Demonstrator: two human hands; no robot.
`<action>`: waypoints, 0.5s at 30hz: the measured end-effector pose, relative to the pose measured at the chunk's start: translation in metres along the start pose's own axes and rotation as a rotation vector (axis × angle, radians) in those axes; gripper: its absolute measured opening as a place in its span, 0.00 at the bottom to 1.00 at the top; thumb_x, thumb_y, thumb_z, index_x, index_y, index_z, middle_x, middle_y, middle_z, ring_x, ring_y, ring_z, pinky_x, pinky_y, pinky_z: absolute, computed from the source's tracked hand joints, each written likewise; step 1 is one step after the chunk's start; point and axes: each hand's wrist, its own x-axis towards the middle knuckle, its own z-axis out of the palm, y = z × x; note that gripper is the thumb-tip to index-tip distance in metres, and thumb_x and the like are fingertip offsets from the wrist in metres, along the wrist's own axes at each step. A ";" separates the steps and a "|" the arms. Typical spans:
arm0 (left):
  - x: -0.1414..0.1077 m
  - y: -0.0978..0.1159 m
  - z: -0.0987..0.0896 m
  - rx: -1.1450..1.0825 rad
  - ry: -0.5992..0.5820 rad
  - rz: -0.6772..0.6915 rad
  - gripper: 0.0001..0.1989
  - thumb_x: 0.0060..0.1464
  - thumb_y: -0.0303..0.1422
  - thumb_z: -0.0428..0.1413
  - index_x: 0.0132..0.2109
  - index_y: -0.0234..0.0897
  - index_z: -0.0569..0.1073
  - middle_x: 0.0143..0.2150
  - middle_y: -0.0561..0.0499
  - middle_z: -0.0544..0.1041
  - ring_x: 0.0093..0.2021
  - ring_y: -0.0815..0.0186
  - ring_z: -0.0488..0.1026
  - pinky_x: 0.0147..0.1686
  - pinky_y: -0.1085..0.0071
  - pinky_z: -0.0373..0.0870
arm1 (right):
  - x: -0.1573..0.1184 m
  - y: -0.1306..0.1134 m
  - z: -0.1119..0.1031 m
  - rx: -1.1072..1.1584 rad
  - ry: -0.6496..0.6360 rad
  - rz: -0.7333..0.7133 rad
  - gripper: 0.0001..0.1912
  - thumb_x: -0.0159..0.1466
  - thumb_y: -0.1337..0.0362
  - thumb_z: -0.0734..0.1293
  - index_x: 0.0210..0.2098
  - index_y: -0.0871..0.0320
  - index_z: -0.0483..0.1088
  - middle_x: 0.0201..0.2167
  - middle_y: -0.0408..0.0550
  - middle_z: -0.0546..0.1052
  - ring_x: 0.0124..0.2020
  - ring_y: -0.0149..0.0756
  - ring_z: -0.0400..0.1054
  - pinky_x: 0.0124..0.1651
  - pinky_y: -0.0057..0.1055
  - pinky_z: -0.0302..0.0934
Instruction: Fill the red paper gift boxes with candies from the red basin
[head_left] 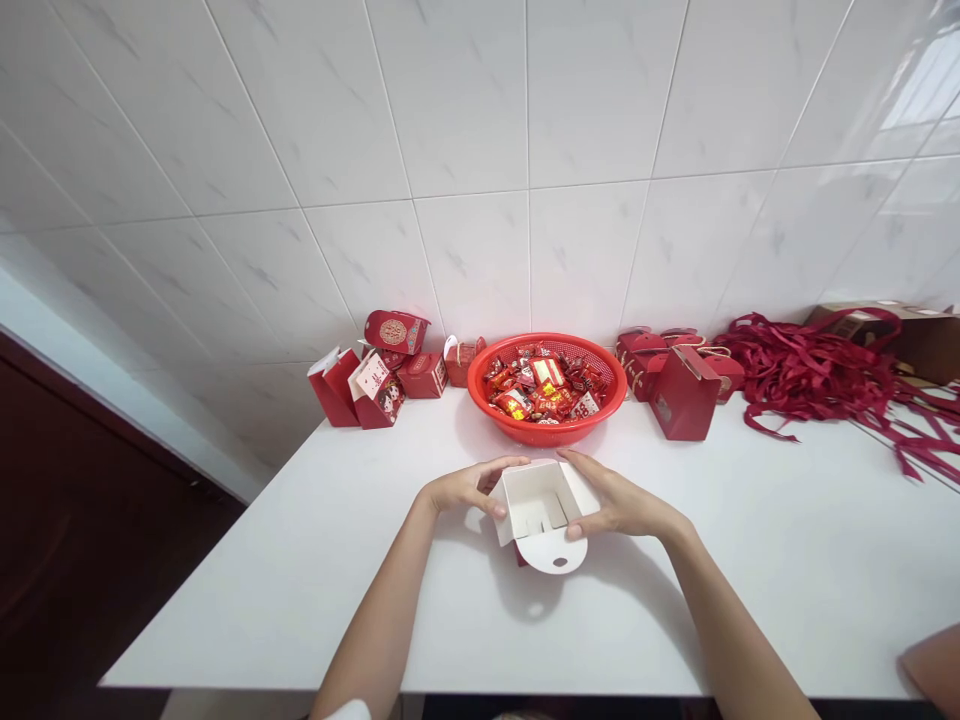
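At the far left of the table (300, 560), closed red boxes (395, 332) stood grouped near the tiled wall (480, 260). Right of them, near the middle, the left hand (487, 487) had its fingers curled against the left side of an open box (541, 500), thumb at the near-left corner. The box, white inside, sat just nearer than the red basket (546, 432) of wrapped sweets (551, 395). Its mouth faced up, and its rounded flap, with a hole, pointed to the near edge; which way its long axis ran could not be told. The right hand (619, 508) gripped its right side, thumb by the flap, fingers at the far corner. Farther right stood more red boxes (686, 395), then tangled red ribbons (810, 375) beside a cardboard box (926, 345).
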 end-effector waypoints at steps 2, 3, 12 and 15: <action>0.004 -0.003 0.003 -0.009 0.034 0.018 0.46 0.37 0.38 0.72 0.65 0.46 0.66 0.68 0.45 0.65 0.68 0.51 0.59 0.65 0.55 0.55 | 0.000 0.002 -0.001 0.050 0.018 0.040 0.46 0.52 0.49 0.77 0.65 0.53 0.61 0.58 0.55 0.72 0.56 0.54 0.69 0.53 0.45 0.69; 0.006 -0.004 0.005 -0.011 0.055 0.031 0.46 0.37 0.38 0.72 0.65 0.46 0.66 0.68 0.45 0.65 0.68 0.51 0.59 0.65 0.56 0.56 | 0.000 0.003 -0.002 0.068 0.030 0.053 0.44 0.53 0.49 0.76 0.65 0.53 0.61 0.57 0.54 0.73 0.54 0.53 0.71 0.51 0.44 0.70; 0.016 -0.003 0.013 0.011 0.314 0.052 0.47 0.39 0.38 0.71 0.66 0.41 0.63 0.63 0.40 0.71 0.61 0.51 0.68 0.60 0.56 0.63 | 0.005 0.016 -0.008 0.086 0.257 0.138 0.38 0.60 0.49 0.70 0.66 0.53 0.59 0.57 0.54 0.74 0.52 0.52 0.72 0.49 0.44 0.69; 0.016 -0.001 0.011 0.032 0.333 0.089 0.45 0.37 0.39 0.72 0.63 0.39 0.67 0.60 0.40 0.74 0.60 0.51 0.70 0.60 0.56 0.63 | 0.006 0.018 -0.006 0.055 0.326 0.113 0.40 0.59 0.48 0.71 0.66 0.53 0.59 0.61 0.55 0.71 0.57 0.53 0.69 0.50 0.44 0.68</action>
